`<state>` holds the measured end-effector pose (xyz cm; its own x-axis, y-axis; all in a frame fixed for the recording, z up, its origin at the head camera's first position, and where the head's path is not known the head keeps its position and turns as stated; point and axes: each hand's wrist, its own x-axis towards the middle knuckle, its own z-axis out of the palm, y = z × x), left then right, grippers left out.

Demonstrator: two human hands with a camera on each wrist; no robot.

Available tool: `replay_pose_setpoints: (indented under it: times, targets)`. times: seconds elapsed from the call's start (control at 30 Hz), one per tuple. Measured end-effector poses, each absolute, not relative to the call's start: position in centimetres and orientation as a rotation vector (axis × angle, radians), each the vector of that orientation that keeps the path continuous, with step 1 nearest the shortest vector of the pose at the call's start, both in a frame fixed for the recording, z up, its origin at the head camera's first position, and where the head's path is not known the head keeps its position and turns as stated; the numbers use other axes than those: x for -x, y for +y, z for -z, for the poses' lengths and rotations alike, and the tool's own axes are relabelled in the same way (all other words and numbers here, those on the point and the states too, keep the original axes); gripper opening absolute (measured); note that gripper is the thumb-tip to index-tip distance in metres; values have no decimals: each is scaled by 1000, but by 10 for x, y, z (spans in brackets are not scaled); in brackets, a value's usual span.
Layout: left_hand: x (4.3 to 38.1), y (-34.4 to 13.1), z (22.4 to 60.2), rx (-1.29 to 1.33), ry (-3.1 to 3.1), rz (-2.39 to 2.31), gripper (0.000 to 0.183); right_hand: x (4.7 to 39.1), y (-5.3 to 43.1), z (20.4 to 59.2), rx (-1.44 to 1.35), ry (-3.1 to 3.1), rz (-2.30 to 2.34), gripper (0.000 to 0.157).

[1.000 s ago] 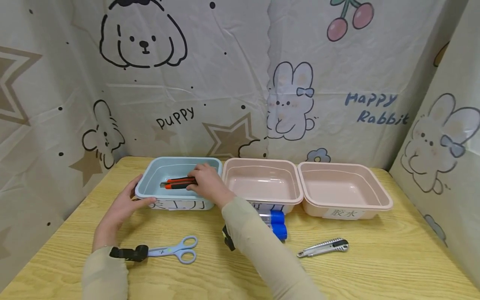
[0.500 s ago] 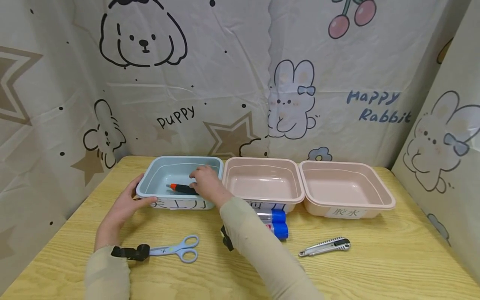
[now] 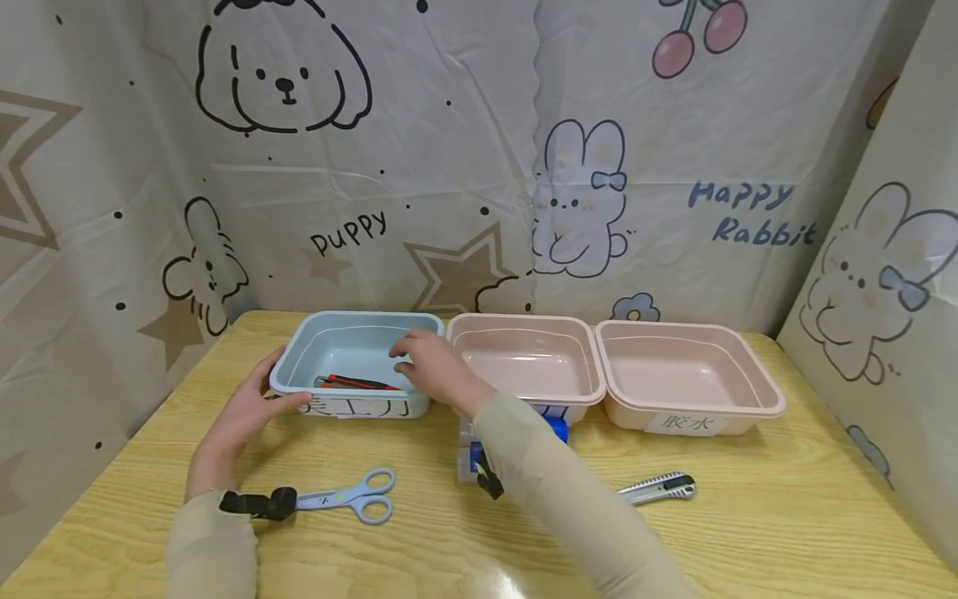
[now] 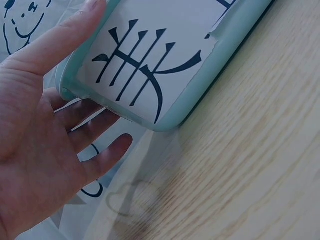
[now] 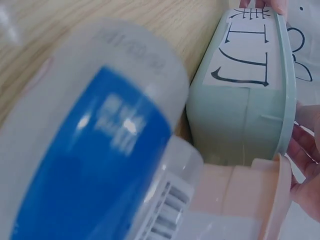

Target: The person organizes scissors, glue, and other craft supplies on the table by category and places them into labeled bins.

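My left hand (image 3: 243, 416) holds the left end of a light-blue plastic bin (image 3: 359, 317), thumb at the front rim and fingers around the side. In the left wrist view the thumb lies along the bin's labelled front (image 4: 145, 70) while the little finger stands away from it. Red-and-black box cutters (image 3: 358, 383) lie in the bin, partly hidden by its front rim. Over the bin's right end hovers my right hand (image 3: 441, 370), fingers loosely bent and apart from the cutters.
Two pink bins (image 3: 524, 319) stand right of the blue one. Clear bottles (image 3: 467, 466) with blue caps lie in front, partly behind my right sleeve. Blue-handled scissors (image 3: 359, 497) lie at left, a silver utility knife (image 3: 662, 487) at right. A patterned curtain (image 3: 464, 166) hangs behind.
My right hand has let go of the box cutters, which dropped to the bin's floor, and has moved slightly right. The left hand stays on the bin.
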<state>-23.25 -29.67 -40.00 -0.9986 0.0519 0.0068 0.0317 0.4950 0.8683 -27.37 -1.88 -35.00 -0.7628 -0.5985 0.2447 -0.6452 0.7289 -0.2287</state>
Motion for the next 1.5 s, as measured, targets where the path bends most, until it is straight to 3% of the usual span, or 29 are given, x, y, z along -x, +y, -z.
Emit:
replay_pose_setpoints:
  times: [0.8, 1.5]
  targets:
    - [234, -297, 398, -77, 2680, -1588, 99, 249, 38, 347, -1102, -2619, -422, 18]
    - [233, -299, 405, -80, 2675, -1599, 98, 224, 112, 362, -1012, -2585, -585, 14]
